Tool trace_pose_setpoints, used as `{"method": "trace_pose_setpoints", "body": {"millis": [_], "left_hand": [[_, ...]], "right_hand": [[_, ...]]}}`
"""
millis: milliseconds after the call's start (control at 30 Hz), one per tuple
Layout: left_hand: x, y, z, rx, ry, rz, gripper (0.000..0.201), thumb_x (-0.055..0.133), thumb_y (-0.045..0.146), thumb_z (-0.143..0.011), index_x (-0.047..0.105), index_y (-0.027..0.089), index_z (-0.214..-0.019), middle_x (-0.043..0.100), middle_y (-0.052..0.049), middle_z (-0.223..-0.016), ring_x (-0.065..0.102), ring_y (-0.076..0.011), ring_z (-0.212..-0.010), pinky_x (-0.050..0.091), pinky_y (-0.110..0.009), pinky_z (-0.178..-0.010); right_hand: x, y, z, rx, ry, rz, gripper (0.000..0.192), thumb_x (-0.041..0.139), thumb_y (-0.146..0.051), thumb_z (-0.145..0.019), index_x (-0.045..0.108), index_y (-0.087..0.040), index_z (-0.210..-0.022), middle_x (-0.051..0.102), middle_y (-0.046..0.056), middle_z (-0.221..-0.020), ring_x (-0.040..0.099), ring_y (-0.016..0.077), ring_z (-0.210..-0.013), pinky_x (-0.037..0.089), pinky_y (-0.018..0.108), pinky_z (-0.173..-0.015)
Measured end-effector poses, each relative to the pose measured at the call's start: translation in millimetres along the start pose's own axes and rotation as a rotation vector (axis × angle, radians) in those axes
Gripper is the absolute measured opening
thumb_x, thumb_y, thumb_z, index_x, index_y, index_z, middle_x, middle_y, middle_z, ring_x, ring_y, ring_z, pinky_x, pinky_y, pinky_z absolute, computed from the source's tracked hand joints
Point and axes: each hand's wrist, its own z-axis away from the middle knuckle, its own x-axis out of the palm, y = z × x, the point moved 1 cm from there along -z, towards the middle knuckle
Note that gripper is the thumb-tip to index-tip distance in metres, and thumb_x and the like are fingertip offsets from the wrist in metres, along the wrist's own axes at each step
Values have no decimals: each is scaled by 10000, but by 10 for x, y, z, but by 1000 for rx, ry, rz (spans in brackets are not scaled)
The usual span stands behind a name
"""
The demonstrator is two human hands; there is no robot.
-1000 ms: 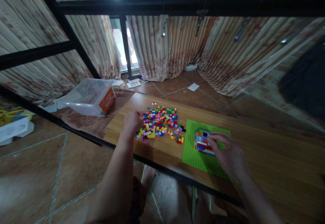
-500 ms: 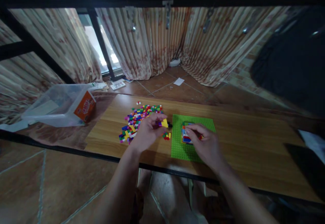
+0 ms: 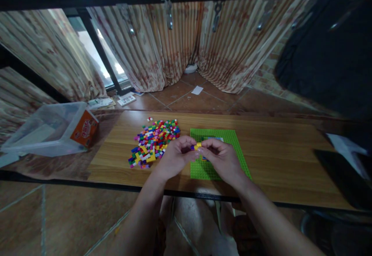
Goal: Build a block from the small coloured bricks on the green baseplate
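While your right hand point(image 3: 222, 159) pressed the build before, now it meets your left hand point(image 3: 174, 157), both pinching one yellow brick point(image 3: 198, 146) above the green baseplate point(image 3: 232, 143).

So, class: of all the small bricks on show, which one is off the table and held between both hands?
The yellow brick, pinched between the left hand and right hand over the green baseplate; the rest lie in the loose pile.
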Motion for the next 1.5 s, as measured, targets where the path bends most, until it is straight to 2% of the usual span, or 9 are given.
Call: {"method": "trace_pose_setpoints", "body": {"millis": [400, 533, 633, 733, 867, 1033, 1167, 1333, 1500], "left_hand": [[67, -1, 14, -104, 5, 139, 348, 832, 385, -648, 650, 132, -802, 666, -4, -677, 611, -107, -589, 493, -238, -611], [-28, -18, -30, -108, 121, 89, 304, 792, 348, -676, 654, 146, -856, 668, 2, -695, 621, -111, -624, 508, -241, -642], [-199, -39, -80, -64, 247, -111, 200, 698, 319, -748, 652, 149, -844, 665, -2, -707, 618, -119, -648, 502, -240, -652], [-391, -46, -107, -27, 392, -465, 152, 574, 275, -808, 647, 151, -758, 642, -7, -677, 608, -142, -657, 495, -257, -667], [-535, -30, -102, -32, 475, -987, 246, 498, 234, -845, 721, 149, -903, 713, -72, -870, 652, -209, -826, 495, -316, -817], [-540, -24, -97, -36, 565, -1084, 311, 518, 270, -857, 722, 150, -1058, 716, -113, -1084, 662, -244, -968, 491, -331, -903], [-441, -63, -122, 42, 505, -935, 296, 547, 290, -850, 718, 148, -1045, 734, -83, -986, 667, -203, -822, 515, -308, -807], [-166, -175, -147, 125, 253, -669, 254, 570, 278, -841, 710, 160, -1017, 725, -52, -878, 643, -167, -729, 511, -285, -697], [125, -232, -144, 148, 81, -626, 207, 588, 248, -841, 710, 173, -989, 706, -38, -868, 582, -126, -644, 459, -251, -604]], "right_hand": [[-82, -38, 6, 134, -46, -120, 337, 774, -517, -696, 691, -196, -753, 638, -5, -658, 551, 124, -585, 460, 265, -564], [-128, -44, -14, 119, -22, -170, 350, 776, -468, -705, 707, -224, -946, 600, -39, -640, 554, 118, -590, 475, 263, -574], [-253, -26, -51, 99, 23, -154, 359, 747, -440, -732, 703, -239, -1026, 598, -51, -649, 545, 110, -576, 481, 274, -582], [-434, 8, -78, 87, 46, -66, 257, 764, -402, -700, 707, -217, -868, 652, -27, -693, 577, 119, -607, 498, 292, -620], [-640, 44, -57, 87, -7, 62, 191, 769, -341, -667, 665, -206, -754, 701, 2, -737, 632, 150, -676, 512, 305, -659], [-727, 46, 17, 57, -86, 252, 104, 717, -307, -732, 675, -212, -743, 678, -9, -708, 593, 142, -648, 454, 278, -609], [-713, 89, 46, -16, -130, 361, 84, 708, -306, -773, 687, -225, -763, 685, 0, -787, 581, 148, -698, 420, 280, -627], [-718, 198, 48, -108, -156, 472, 51, 710, -231, -780, 664, -222, -760, 668, 18, -891, 597, 167, -815, 422, 297, -710], [-725, 225, 65, -136, -152, 536, 42, 685, -193, -791, 655, -217, -775, 657, 31, -932, 612, 183, -880, 442, 333, -818]]}}
